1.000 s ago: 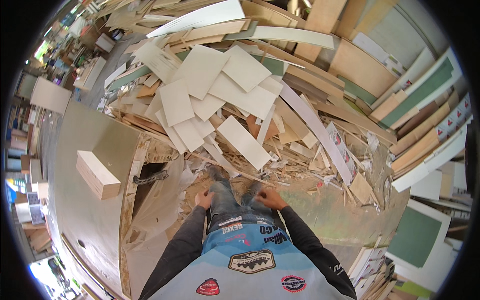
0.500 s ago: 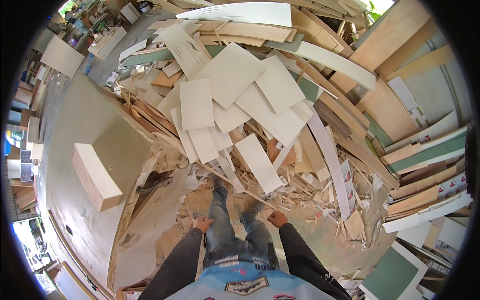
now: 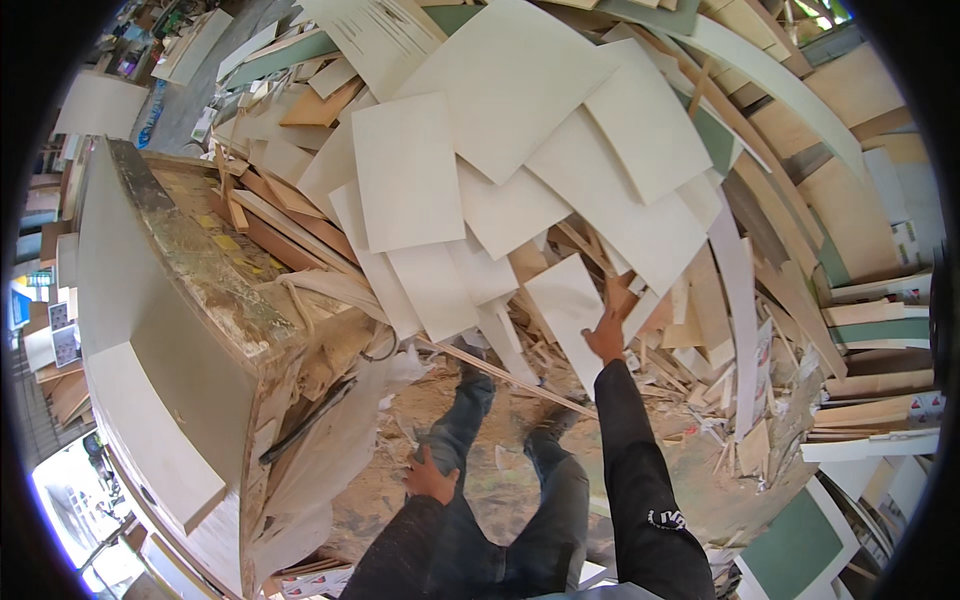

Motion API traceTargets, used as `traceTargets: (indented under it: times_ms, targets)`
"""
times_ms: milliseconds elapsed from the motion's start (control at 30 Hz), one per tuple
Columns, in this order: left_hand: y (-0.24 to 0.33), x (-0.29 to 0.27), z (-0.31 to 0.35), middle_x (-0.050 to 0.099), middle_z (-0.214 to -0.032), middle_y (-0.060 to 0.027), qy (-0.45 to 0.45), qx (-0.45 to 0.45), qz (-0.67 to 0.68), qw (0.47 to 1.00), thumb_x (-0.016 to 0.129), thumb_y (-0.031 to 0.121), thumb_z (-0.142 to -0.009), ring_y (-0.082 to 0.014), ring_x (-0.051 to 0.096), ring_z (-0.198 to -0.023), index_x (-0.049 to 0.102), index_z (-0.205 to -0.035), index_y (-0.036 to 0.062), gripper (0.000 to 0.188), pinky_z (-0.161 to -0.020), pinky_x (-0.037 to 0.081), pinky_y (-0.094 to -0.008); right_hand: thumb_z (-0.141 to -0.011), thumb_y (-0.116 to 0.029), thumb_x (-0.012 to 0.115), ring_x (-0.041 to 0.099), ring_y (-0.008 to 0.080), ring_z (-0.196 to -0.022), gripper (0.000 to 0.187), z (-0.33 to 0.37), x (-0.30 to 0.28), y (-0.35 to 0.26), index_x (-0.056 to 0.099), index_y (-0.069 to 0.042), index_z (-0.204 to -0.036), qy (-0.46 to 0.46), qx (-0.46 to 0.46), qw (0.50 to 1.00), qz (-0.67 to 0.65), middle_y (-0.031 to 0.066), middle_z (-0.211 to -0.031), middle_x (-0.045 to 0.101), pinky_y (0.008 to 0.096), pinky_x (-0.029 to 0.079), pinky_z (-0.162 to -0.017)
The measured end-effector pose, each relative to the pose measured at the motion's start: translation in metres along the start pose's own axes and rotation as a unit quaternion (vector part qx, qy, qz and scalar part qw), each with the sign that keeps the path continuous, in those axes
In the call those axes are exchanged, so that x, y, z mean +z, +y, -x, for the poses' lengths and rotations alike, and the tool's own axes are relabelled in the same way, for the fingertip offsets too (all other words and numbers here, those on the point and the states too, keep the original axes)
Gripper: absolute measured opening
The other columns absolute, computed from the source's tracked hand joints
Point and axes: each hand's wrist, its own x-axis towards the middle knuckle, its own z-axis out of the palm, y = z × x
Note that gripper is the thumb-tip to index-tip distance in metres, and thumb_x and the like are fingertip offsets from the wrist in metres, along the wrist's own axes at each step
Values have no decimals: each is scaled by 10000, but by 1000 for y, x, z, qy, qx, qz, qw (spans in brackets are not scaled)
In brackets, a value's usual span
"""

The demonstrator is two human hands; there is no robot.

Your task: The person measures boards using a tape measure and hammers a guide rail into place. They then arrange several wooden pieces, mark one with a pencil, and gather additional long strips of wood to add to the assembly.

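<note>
My right hand (image 3: pixel 610 325) is stretched forward at the right edge of a narrow white board (image 3: pixel 562 303). Its fingers are spread, with the thumb over the board's face; a firm hold does not show. Beside my left knee, my left hand (image 3: pixel 431 480) hangs with fingers apart and holds nothing. Larger white boards lie overlapped in a heap beyond, among them an upright rectangular one (image 3: pixel 405 172) and a big tilted one (image 3: pixel 510 85). A thin wooden strip (image 3: pixel 505 372) crosses the ground just ahead of my feet.
At left stands a large bench-like block (image 3: pixel 200 300) with a worn edge, a long white-topped piece (image 3: pixel 150 430) on it. Broken wood scraps (image 3: pixel 690 355) litter the ground at right. Stacked boards (image 3: pixel 880 330) and a green-faced panel (image 3: pixel 792 540) are further right.
My right hand has reached forward from beside my leg to the narrow white board, and its fingers have opened. My left hand has spread its fingers. The view has moved closer to the heap.
</note>
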Motion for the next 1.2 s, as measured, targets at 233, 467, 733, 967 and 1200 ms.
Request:
traceTargets:
  times_ms: [233, 467, 733, 967, 1200]
  targets:
    - [3, -10, -3, 361, -1488, -246, 11, 44, 28, 999, 747, 553, -808, -454, 455, -1297, 308, -1536, 168, 933, -1055, 381, -556, -646, -286, 882, 468, 428, -1334, 1122, -39, 16, 25, 245, 50, -1506, 48, 17, 998, 26, 288, -1432, 479, 500, 428, -1078]
    - [-17, -2, -8, 381, -1456, -265, 23, 64, 87, 994, 787, 506, -778, -477, 443, -1306, 338, -1502, 156, 921, -1039, 409, -565, -743, -250, 833, 607, 438, -1091, 571, 3, 18, -9, 603, -5, -1206, -24, -42, 998, 49, 236, -1141, 660, 515, 483, -937]
    - [-7, 7, 4, 286, -1550, -273, -63, 55, 111, 990, 734, 522, -836, -492, 370, -1378, 223, -1569, 163, 963, -1113, 339, -578, -831, -157, 729, 594, 462, -1075, 431, 66, -5, 12, 576, 49, -1177, -13, -78, 997, -4, 288, -1073, 635, 507, 471, -911]
    - [1, 16, 12, 246, -1586, -273, -76, 35, 116, 990, 709, 523, -827, -489, 334, -1409, 240, -1582, 161, 959, -1137, 308, -570, -863, -67, 686, 623, 423, -1001, 389, 56, -41, -5, 542, 59, -1202, 313, -72, 947, -7, 271, -1043, 645, 474, 474, -896]
    - [6, 13, 10, 295, -1540, -284, -46, 36, 157, 986, 728, 492, -804, -498, 357, -1382, 286, -1555, 141, 940, -1133, 309, -575, -926, -220, 645, 666, 346, -920, 290, -12, -2, -77, 647, 12, -1101, 191, -79, 972, -110, 186, -989, 698, 434, 504, -848]
